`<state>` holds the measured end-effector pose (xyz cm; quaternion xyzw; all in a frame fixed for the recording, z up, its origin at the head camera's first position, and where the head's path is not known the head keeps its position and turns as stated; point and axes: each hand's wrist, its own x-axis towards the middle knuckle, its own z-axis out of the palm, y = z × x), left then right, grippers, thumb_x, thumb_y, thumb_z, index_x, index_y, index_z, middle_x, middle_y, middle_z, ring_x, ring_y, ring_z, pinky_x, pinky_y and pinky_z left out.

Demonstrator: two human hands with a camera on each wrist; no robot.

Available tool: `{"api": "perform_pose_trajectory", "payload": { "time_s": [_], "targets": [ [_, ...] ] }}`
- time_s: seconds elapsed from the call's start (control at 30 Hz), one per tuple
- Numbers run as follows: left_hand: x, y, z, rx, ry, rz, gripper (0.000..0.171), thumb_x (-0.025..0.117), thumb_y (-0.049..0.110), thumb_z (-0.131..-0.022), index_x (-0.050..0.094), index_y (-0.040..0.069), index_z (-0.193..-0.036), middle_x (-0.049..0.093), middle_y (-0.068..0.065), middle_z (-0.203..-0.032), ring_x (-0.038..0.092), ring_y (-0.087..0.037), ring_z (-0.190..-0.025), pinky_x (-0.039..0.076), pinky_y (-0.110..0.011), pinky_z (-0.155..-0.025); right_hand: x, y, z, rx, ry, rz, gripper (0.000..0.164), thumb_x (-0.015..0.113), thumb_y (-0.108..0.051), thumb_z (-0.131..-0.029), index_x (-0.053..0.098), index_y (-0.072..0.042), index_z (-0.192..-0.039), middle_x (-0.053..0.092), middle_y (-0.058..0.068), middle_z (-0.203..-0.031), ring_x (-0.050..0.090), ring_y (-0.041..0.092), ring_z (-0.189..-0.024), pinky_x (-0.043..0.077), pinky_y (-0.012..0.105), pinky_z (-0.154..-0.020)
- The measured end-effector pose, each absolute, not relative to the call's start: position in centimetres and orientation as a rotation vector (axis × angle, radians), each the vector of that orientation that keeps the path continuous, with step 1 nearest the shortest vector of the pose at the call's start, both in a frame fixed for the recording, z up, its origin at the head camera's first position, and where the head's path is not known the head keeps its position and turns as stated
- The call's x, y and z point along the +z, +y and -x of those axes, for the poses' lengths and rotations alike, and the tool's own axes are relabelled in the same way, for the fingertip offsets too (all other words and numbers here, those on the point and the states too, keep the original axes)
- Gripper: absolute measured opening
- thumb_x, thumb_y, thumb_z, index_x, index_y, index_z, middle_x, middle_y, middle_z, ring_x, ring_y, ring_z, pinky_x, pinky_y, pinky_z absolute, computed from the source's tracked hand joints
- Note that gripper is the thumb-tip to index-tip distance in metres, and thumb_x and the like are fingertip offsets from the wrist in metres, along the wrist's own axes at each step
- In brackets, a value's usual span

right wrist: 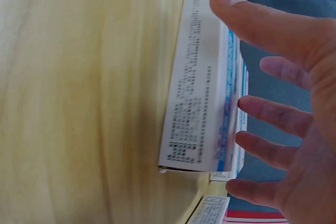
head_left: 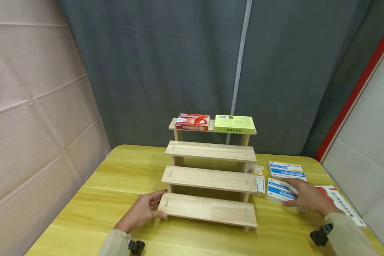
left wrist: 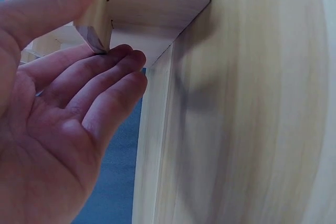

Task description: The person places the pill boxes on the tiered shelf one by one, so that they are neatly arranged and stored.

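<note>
A wooden stepped display stand [head_left: 208,209] with several tiers stands mid-table. My left hand [head_left: 144,209] holds the left end of its lowest tier, thumb at the front and fingers behind. Close up, the end support [left wrist: 97,27] lies between that thumb and the fingers. Over a white and blue medicine box [head_left: 280,190] my right hand [head_left: 308,195] hangs with thumb and fingers spread. In the right wrist view this box [right wrist: 197,77] shows its printed side; the thumb is close to it, contact unclear. On the top tier lie a red medicine box [head_left: 192,122] and a yellow-green one [head_left: 234,123].
Another white and blue box [head_left: 286,169] lies behind the first. An orange and white box [head_left: 257,179] is beside the stand's right side. A red and white box [head_left: 342,204] lies partly behind my right forearm. Grey curtain [head_left: 179,71] hangs behind the table [head_left: 124,170].
</note>
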<state>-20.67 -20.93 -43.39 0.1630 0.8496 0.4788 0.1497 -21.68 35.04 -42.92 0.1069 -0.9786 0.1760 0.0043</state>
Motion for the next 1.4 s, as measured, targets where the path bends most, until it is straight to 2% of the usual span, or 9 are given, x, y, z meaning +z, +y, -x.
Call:
{"api": "perform_pose_trajectory", "payload": {
  "time_s": [0.2, 0.4, 0.77, 1.0, 1.4],
  "targets": [
    [-43.4, -21.0, 20.7, 1.377, 2.446, -0.478, 0.09, 0.086, 0.031, -0.078, 0.042, 0.002, -0.152, 0.043, -0.027, -0.154, 0.05, -0.046, -0.137, 0.054, -0.04, -0.107, -43.5, 35.3, 21.7, 0.6, -3.088, -0.287, 0.091, 0.094, -0.038, -0.064, 0.056, -0.002, -0.139, 0.052, 0.034, -0.139, 0.047, 0.055, -0.124, 0.042, 0.076, -0.099],
    [-43.6, -21.0, 20.8, 1.38, 2.441, -0.478, 0.091, 0.086, 0.03, -0.078, 0.042, 0.001, -0.152, 0.043, -0.027, -0.154, 0.05, -0.045, -0.137, 0.054, -0.04, -0.107, -43.9, 35.6, 21.6, 0.621, -3.069, -0.289, 0.086, 0.095, -0.033, -0.064, 0.059, -0.002, -0.136, 0.052, 0.035, -0.138, 0.048, 0.055, -0.123, 0.041, 0.077, -0.098],
    [-43.6, -21.0, 20.7, 1.373, 2.442, -0.466, 0.09, 0.085, 0.03, -0.079, 0.042, 0.003, -0.152, 0.043, -0.025, -0.155, 0.049, -0.045, -0.138, 0.053, -0.042, -0.108, -44.7, 36.0, 21.6, 0.664, -3.104, -0.223, 0.088, 0.094, -0.034, -0.064, 0.057, -0.006, -0.139, 0.047, 0.035, -0.143, 0.043, 0.057, -0.126, 0.037, 0.081, -0.099],
    [-43.5, -20.9, 20.7, 1.381, 2.448, -0.464, 0.092, 0.086, 0.034, -0.077, 0.042, 0.003, -0.152, 0.043, -0.025, -0.155, 0.048, -0.045, -0.138, 0.053, -0.041, -0.108, -45.0, 36.2, 21.6, 0.648, -3.061, -0.269, 0.082, 0.094, -0.027, -0.065, 0.059, -0.005, -0.137, 0.049, 0.033, -0.142, 0.044, 0.055, -0.125, 0.038, 0.079, -0.099],
    [-43.6, -20.9, 20.6, 1.402, 2.44, -0.459, 0.09, 0.086, 0.03, -0.078, 0.042, 0.002, -0.152, 0.044, -0.026, -0.154, 0.048, -0.045, -0.138, 0.053, -0.04, -0.109, -45.2, 36.3, 21.4, 0.637, -3.058, -0.284, 0.083, 0.093, -0.029, -0.066, 0.059, -0.005, -0.138, 0.049, 0.033, -0.143, 0.043, 0.056, -0.125, 0.038, 0.079, -0.097]
  ]
}}
